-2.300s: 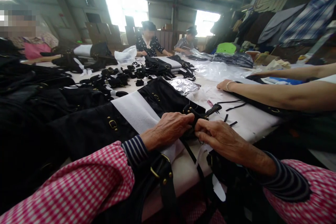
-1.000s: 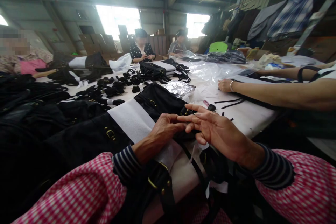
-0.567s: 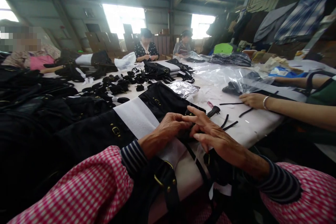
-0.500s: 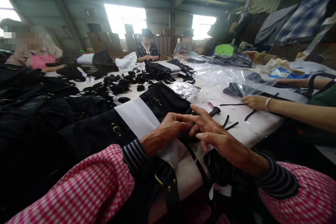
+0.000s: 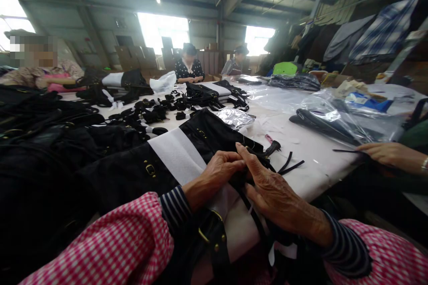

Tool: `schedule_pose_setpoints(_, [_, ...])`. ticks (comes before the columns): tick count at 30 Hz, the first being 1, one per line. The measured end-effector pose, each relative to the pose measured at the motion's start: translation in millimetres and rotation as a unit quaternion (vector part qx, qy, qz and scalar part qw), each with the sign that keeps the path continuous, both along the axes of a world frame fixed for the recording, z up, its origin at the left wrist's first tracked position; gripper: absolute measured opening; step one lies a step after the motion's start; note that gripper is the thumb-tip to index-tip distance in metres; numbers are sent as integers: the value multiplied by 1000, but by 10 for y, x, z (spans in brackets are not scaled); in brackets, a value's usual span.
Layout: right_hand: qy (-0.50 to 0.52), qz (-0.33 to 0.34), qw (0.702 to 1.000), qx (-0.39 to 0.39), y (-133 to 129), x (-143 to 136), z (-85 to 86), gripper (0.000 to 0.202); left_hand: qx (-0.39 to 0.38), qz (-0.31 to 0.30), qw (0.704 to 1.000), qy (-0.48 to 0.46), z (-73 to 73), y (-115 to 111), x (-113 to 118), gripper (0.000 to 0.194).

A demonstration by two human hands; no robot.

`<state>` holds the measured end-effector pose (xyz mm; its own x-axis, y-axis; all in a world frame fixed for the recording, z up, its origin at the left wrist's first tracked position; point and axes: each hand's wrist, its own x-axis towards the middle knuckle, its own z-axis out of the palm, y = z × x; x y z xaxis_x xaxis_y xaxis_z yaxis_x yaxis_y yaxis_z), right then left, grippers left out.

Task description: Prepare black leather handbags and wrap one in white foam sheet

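A black bag (image 5: 214, 131) with small brass buckles lies on the table, a white paper band (image 5: 177, 151) wrapped around it. At the bag's near right edge my left hand (image 5: 217, 171) is closed in a pinch, and whatever its fingertips hold is hidden. My right hand (image 5: 274, 191) meets it there, fingers curled around something dark that I cannot make out. Below the hands hang a narrow black strap (image 5: 256, 218) and a wider strap with a brass buckle (image 5: 214, 231). A thin clear loop shows just beyond my right fingertips.
More black bags (image 5: 76, 142) are heaped at the left. Several small black pieces (image 5: 150, 109) lie mid-table beside crumpled clear plastic (image 5: 236, 118). At the right, a co-worker's hand (image 5: 388, 153) is near a plastic-wrapped dark bag (image 5: 324, 120). Other people sit across the table.
My right hand's fingers, spread before, have drawn in toward my left hand at the bag's edge. The co-worker's hand at the right has moved farther right, away from the plastic.
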<state>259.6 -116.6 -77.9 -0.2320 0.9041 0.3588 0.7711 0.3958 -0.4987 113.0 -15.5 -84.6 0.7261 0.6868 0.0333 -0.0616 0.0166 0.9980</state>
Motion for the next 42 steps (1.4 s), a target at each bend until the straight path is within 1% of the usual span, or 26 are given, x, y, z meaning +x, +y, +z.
schedule_pose_setpoints(3, [-24,-15,999,22,11,-35,-49,97,74,52,996,0,-33,-30,39,29])
schedule_pose_setpoints(5, [-35,-18,999,31,14,-42,-45,95,94,56,994,-7,-28,-47,42,31])
schedule_pose_setpoints(9, [-53,-57,997,29,53,1,8,83,75,28,997,-18,22,-64,19,30])
schedule_pose_setpoints(12, [-58,-93,994,16,110,80,28,71,61,26,998,7,40,-45,0,30])
schedule_pose_setpoints(16, [-41,-111,993,9,157,176,-8,66,65,42,995,57,36,3,-2,31])
schedule_pose_setpoints(20, [-17,-130,991,26,157,213,-75,60,82,52,992,77,46,18,22,31])
schedule_pose_setpoints(27, [-9,-124,990,66,127,244,-160,56,106,57,990,68,41,17,10,31])
schedule_pose_setpoints(33, [-14,-145,986,76,124,313,-186,51,113,60,989,70,19,36,11,27])
schedule_pose_setpoints(38, [-7,-127,989,76,107,327,-186,42,166,83,980,77,38,10,32,27])
schedule_pose_setpoints(40, [-17,-111,990,90,79,325,-193,40,151,85,982,77,54,10,35,26])
schedule_pose_setpoints(42, [-21,-100,990,101,50,319,-205,38,114,88,987,65,70,19,32,25])
